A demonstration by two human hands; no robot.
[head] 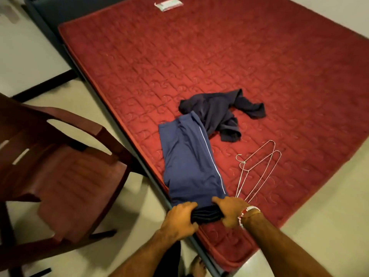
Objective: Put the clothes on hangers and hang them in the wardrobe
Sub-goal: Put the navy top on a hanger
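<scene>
Blue track pants [189, 158] with a thin white side stripe lie stretched along the near left edge of the red mattress [229, 62]. My left hand [180, 219] and my right hand [231, 211] both grip the pants' dark waistband at the mattress edge, side by side. A crumpled dark navy garment [219, 112] lies just beyond the pants, partly overlapping their far end. Two thin wire hangers [257, 168] lie flat on the mattress right of the pants, their near ends by my right wrist. No wardrobe is in view.
A dark red wooden chair [60, 168] stands on the pale floor left of the mattress, close to my left arm. A small white packet [168, 4] lies at the mattress's far end. My foot [197, 265] shows on the floor below.
</scene>
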